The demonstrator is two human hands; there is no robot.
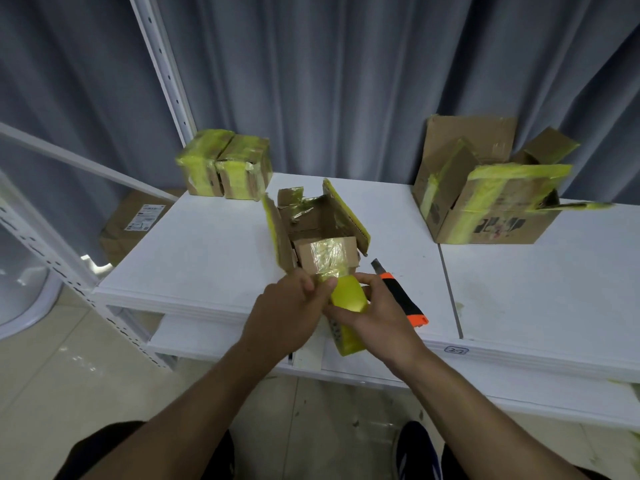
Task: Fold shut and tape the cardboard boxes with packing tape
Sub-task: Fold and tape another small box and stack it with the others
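A small cardboard box (313,225) stands open in the middle of the white shelf (207,251), its yellow-taped flaps up and one near flap folded down. Just in front of it I hold a roll of yellow packing tape (348,306) in both hands. My right hand (375,315) grips the roll from the right. My left hand (289,311) pinches the tape's free end at the roll's top, close to the box's near flap.
An orange and black utility knife (401,296) lies right of my hands. Two taped small boxes (227,166) sit at the back left. A larger open box (485,192) with yellow tape stands at the back right. Another carton (133,225) rests below left.
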